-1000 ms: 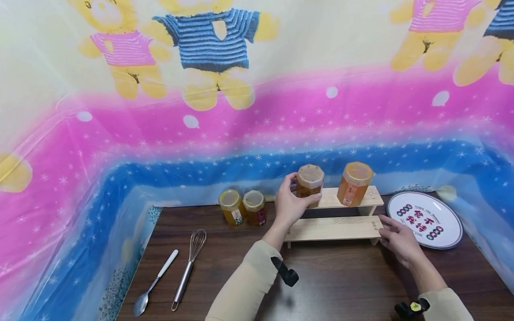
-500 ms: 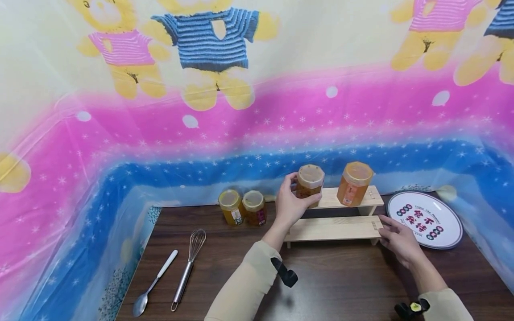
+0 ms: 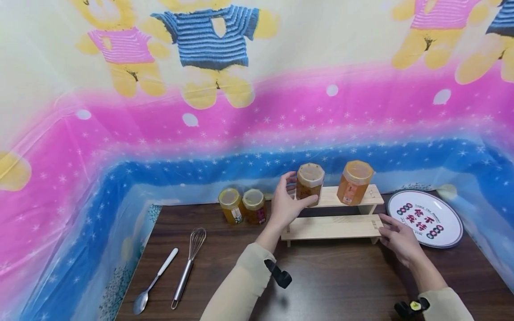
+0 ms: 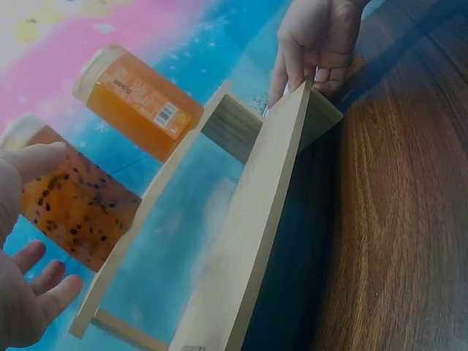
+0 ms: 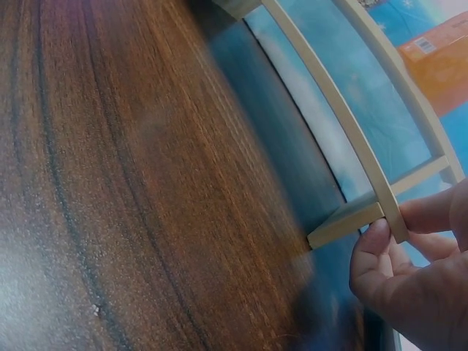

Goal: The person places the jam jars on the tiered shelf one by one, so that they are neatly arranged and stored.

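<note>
We see the left hand (image 3: pixel 287 207) beside the speckled jar (image 3: pixel 309 180), its fingers spread loosely around it with a wide gap below the thumb. The thumb lies across the front of the jar in our view, and we cannot tell whether it touches; the left wrist view shows the other fingers apart from the glass. The jar stands upright on the upper shelf (image 3: pixel 330 196) of the wooden rack (image 3: pixel 333 228), with an orange jar (image 3: pixel 355 183) near the right end of that same shelf.

We find the right hand (image 3: pixel 401 240) at the right end of the rack's lower shelf (image 4: pixel 248 197), pinching its edge between thumb and fingers. Just behind that hand lies a white plate (image 3: pixel 424 218) with red lettering.

To the left of the rack we see a yellow jar (image 3: pixel 231 207) and a darker jar (image 3: pixel 254 207) standing side by side on the brown table (image 3: pixel 321 276). Nearer to us, towards the left edge, lie a whisk (image 3: pixel 185 274) and a white-handled spoon (image 3: pixel 166 263), well apart from both hands
</note>
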`<state>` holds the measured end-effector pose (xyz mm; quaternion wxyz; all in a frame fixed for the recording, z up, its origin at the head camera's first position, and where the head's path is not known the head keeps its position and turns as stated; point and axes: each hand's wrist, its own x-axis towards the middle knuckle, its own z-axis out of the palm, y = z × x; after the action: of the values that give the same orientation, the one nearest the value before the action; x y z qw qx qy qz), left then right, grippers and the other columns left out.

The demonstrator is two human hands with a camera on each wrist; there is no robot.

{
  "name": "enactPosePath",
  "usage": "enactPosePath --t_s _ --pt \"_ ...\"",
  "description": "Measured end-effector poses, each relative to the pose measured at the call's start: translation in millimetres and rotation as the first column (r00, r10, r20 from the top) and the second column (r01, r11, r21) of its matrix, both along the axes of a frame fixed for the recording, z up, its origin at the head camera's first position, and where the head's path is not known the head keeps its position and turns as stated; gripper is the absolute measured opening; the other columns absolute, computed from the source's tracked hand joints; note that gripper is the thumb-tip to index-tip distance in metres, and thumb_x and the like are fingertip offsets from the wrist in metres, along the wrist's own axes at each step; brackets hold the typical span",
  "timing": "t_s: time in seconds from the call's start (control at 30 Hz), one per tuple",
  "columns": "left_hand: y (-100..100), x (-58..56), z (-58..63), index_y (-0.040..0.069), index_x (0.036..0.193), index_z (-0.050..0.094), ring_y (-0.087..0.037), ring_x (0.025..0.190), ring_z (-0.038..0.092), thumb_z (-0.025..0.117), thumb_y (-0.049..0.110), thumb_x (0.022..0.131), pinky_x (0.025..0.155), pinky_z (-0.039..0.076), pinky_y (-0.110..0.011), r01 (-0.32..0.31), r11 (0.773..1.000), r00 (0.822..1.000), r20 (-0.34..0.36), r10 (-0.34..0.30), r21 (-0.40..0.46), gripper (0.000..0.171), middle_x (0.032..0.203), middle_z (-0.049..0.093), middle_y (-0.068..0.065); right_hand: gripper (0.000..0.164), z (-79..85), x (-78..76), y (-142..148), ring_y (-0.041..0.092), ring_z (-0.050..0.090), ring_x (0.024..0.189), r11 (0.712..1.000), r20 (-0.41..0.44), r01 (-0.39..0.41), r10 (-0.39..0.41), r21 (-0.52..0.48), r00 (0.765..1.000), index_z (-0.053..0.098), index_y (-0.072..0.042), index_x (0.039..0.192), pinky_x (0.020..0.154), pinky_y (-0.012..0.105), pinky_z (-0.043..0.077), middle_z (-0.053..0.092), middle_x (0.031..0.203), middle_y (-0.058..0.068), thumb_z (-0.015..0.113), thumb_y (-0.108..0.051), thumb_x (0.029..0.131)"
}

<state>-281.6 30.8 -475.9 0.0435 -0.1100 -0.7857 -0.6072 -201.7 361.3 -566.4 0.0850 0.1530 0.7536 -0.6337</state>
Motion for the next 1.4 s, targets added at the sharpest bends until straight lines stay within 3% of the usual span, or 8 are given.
enactPosePath --t_s 0.1,0.33,0.53,0.9,1.07,1.2,1.4 --pt "-7.7 1.9 0.0 0.016 0.154 0.044 -0.030 0.130 0.056 0.093 0.032 0.080 0.105 0.049 -0.047 0.004 1.000 0.999 -0.036 -0.003 0.026 0.090 0.144 0.055 -0.008 0.061 -0.4 0.1 0.0 0.009 0.057 0.112 1.000 0.002 0.002 -0.002 0.002 1.000 0.017 -0.005 0.166 0.089 0.025 0.055 0.031 0.159 0.031 0.043 -0.014 0.111" --pt "-27.6 8.1 1.6 0.023 0.151 0.047 -0.019 0.129 0.053 0.092 0.033 0.081 0.106 0.048 -0.043 -0.046 0.998 0.996 -0.073 0.048 0.032 0.084 0.143 0.054 0.000 0.062 1.1 0.6 -0.5 0.005 0.057 0.109 1.000 0.004 0.001 -0.001 -0.005 1.000 0.017 -0.005 0.166 0.090 0.026 0.055 0.030 0.159 0.031 0.042 -0.013 0.111" --pt "-48.8 11.2 1.7 0.022 0.149 0.048 -0.026 0.131 0.052 0.092 0.031 0.081 0.104 0.049 -0.051 -0.092 0.995 0.988 -0.123 0.095 0.032 0.081 0.142 0.054 -0.003 0.062 1.9 0.2 -0.7 0.003 0.057 0.107 1.000 0.003 0.002 -0.002 -0.003 1.000 0.017 -0.004 0.166 0.089 0.026 0.055 0.030 0.159 0.031 0.043 -0.014 0.111" --pt "-99.4 7.1 4.5 0.017 0.145 0.052 -0.027 0.130 0.050 0.093 0.026 0.079 0.105 0.045 -0.054 -0.216 0.971 0.947 -0.220 0.233 0.099 0.079 0.140 0.056 -0.004 0.062 2.8 0.8 -0.6 0.001 0.058 0.105 1.000 0.006 -0.005 0.005 -0.009 1.000 0.016 -0.004 0.166 0.088 0.025 0.055 0.029 0.160 0.032 0.042 -0.015 0.111" --pt "-124.5 6.3 2.3 0.014 0.145 0.053 -0.031 0.133 0.048 0.094 0.022 0.078 0.108 0.042 -0.057 -0.283 0.955 0.924 -0.243 0.296 0.088 0.078 0.142 0.056 -0.007 0.062 2.8 2.6 0.4 0.002 0.058 0.106 1.000 0.004 -0.016 0.016 -0.008 1.000 0.016 -0.004 0.166 0.089 0.025 0.055 0.028 0.160 0.033 0.042 -0.015 0.111" --pt "-144.3 8.5 -2.3 0.014 0.146 0.052 -0.030 0.137 0.046 0.095 0.022 0.077 0.111 0.037 -0.058 -0.342 0.938 0.907 -0.241 0.344 0.054 0.082 0.147 0.053 -0.007 0.061 2.0 3.0 1.0 -0.001 0.057 0.104 1.000 -0.003 -0.021 0.021 -0.007 1.000 0.016 -0.005 0.166 0.090 0.025 0.055 0.027 0.160 0.032 0.041 -0.015 0.111" --pt "-166.4 9.7 -18.0 0.014 0.150 0.049 -0.032 0.139 0.043 0.096 0.024 0.075 0.110 0.037 -0.057 -0.396 0.918 0.902 -0.175 0.394 0.028 0.089 0.152 0.048 -0.005 0.061 2.1 3.1 0.3 0.002 0.057 0.106 1.000 0.005 -0.023 0.023 0.001 1.000 0.015 -0.005 0.166 0.090 0.026 0.055 0.027 0.160 0.032 0.041 -0.016 0.112"
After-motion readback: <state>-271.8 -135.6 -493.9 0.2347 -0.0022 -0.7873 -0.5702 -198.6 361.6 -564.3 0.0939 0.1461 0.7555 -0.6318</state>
